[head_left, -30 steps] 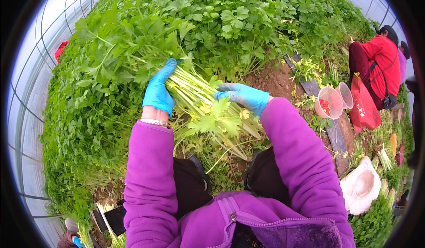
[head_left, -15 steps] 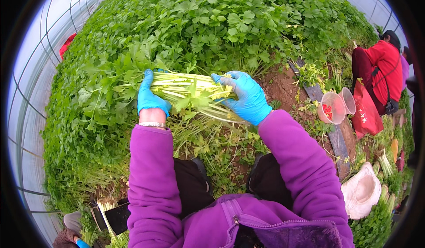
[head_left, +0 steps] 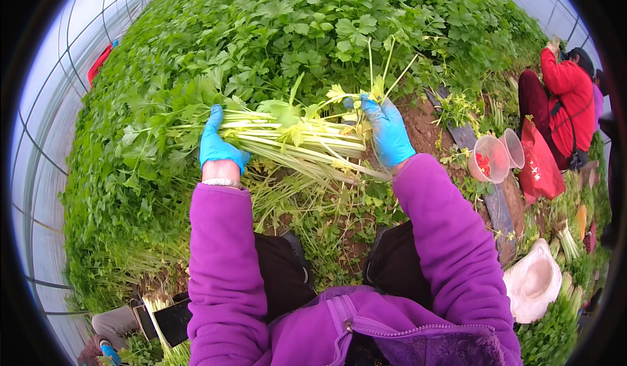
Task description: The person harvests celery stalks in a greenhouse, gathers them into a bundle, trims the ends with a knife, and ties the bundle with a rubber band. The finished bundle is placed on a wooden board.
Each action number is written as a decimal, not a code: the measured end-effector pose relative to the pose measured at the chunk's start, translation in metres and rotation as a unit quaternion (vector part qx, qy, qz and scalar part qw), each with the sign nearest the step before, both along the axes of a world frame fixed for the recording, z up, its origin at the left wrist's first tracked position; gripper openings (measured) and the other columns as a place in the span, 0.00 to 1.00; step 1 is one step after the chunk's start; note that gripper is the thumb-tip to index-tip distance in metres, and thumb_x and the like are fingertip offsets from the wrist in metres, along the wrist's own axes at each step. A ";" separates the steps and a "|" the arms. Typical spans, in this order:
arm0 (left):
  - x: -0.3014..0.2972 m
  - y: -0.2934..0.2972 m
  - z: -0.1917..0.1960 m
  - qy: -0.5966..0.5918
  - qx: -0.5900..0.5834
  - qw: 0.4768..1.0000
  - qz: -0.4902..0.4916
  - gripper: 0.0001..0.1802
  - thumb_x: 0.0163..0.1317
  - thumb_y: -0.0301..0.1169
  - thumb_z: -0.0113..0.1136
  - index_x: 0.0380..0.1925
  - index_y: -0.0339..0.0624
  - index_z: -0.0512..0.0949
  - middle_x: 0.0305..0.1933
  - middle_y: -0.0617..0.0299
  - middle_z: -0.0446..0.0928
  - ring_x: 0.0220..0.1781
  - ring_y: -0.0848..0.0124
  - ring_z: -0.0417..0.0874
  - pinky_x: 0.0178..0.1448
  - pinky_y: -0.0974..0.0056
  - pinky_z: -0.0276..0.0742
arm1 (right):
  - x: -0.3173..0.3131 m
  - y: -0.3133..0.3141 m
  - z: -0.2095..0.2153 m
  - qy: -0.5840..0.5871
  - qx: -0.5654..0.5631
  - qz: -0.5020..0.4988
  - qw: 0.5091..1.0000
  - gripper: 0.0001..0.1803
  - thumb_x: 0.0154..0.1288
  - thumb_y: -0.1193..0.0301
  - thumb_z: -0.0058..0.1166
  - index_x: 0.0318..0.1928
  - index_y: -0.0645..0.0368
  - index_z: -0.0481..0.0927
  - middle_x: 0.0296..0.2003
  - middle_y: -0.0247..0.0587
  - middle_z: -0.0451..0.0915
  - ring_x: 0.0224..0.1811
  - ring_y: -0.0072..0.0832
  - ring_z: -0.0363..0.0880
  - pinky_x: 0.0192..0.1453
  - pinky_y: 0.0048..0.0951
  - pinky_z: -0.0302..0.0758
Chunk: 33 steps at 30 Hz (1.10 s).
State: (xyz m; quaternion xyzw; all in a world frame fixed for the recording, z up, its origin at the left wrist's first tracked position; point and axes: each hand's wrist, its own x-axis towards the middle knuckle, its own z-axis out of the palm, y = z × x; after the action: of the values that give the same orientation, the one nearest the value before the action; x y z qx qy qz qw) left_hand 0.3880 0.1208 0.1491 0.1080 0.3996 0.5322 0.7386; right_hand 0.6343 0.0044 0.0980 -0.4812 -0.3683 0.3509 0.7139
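My left hand (head_left: 221, 145), in a blue glove, is closed round the leafy end of a bunch of celery (head_left: 297, 147). The pale stalks lie level across my front and fan out to the right. My right hand (head_left: 390, 134), gloved in blue too, pinches a few thin celery stalks (head_left: 377, 89) with yellowish leaves. These stick up beyond its fingers, just off the bunch's cut ends. Some trailing stalks of the bunch reach below the right hand; whether they touch it I cannot tell.
Dense growing celery (head_left: 313, 33) fills the far side and left. At right are clear plastic tubs (head_left: 491, 160) with red bits inside, a red bag (head_left: 541, 163), a pale hat (head_left: 532, 280) and a person in red (head_left: 563, 82). Another person's gloved hand (head_left: 110, 351) shows lower left.
My right hand has drawn away to the right from the bunch, with thin stalks now upright in its fingers. My left hand keeps its hold. The person in red has raised a hand.
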 end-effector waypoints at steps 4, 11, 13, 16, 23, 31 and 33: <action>-0.001 0.004 -0.005 0.038 0.007 0.999 0.012 0.22 0.56 0.42 0.67 0.49 0.47 0.77 0.55 0.57 0.78 0.54 0.53 0.77 0.62 0.40 0.67 | 0.018 0.004 -0.003 0.123 -0.020 -0.045 0.991 0.14 0.72 0.66 0.47 0.50 0.64 0.74 0.41 0.39 0.82 0.31 0.22 0.74 0.37 0.25 0.75; -0.028 0.023 -0.020 0.008 0.040 0.999 0.026 0.20 0.56 0.42 0.67 0.46 0.48 0.78 0.52 0.58 0.79 0.53 0.55 0.77 0.61 0.41 0.68 | 0.106 -0.009 -0.019 0.281 -0.061 -0.102 0.952 0.20 0.73 0.58 0.45 0.48 0.64 0.77 0.18 0.26 0.62 0.16 0.19 0.55 0.21 0.26 0.53; -0.037 0.028 -0.021 0.012 0.038 0.998 0.041 0.19 0.56 0.42 0.67 0.46 0.48 0.78 0.52 0.59 0.79 0.53 0.55 0.77 0.61 0.42 0.68 | 0.128 -0.017 -0.026 0.224 -0.073 -0.166 0.958 0.20 0.72 0.57 0.46 0.48 0.62 0.77 0.17 0.25 0.61 0.14 0.19 0.53 0.20 0.26 0.50; -0.047 0.032 -0.022 -0.006 0.059 0.998 0.039 0.20 0.56 0.43 0.67 0.46 0.48 0.79 0.52 0.58 0.79 0.53 0.55 0.78 0.61 0.41 0.69 | 0.142 -0.029 -0.038 0.191 -0.142 -0.123 0.964 0.16 0.71 0.60 0.49 0.47 0.60 0.78 0.16 0.26 0.63 0.13 0.18 0.55 0.18 0.23 0.52; -0.048 0.033 -0.023 0.003 0.033 0.998 0.049 0.19 0.56 0.43 0.67 0.45 0.49 0.79 0.52 0.59 0.79 0.52 0.55 0.79 0.61 0.41 0.70 | 0.130 -0.032 -0.059 -0.089 -0.254 -0.038 0.962 0.21 0.68 0.67 0.53 0.58 0.60 0.73 0.44 0.41 0.81 0.40 0.27 0.80 0.46 0.28 0.77; -0.030 0.021 -0.020 -0.005 0.004 0.999 0.037 0.20 0.53 0.43 0.69 0.44 0.48 0.79 0.52 0.59 0.79 0.52 0.54 0.78 0.60 0.41 0.68 | 0.092 -0.018 -0.022 -0.311 -0.191 -0.129 0.922 0.28 0.64 0.66 0.58 0.64 0.54 0.70 0.60 0.47 0.71 0.62 0.38 0.71 0.64 0.36 0.69; -0.024 0.018 -0.020 -0.021 0.013 0.999 0.030 0.20 0.53 0.43 0.69 0.44 0.48 0.79 0.52 0.59 0.79 0.52 0.55 0.78 0.61 0.40 0.67 | 0.063 -0.013 -0.011 -0.247 -0.034 -0.051 0.967 0.25 0.63 0.66 0.61 0.60 0.55 0.73 0.56 0.41 0.75 0.57 0.30 0.74 0.62 0.31 0.70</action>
State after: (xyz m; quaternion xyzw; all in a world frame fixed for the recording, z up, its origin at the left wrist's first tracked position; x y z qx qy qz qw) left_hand 0.3644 0.1388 0.1289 0.0942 0.3799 0.5612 0.7293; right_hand 0.6973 -0.0081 0.0875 -0.5954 -0.4955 0.1965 0.6011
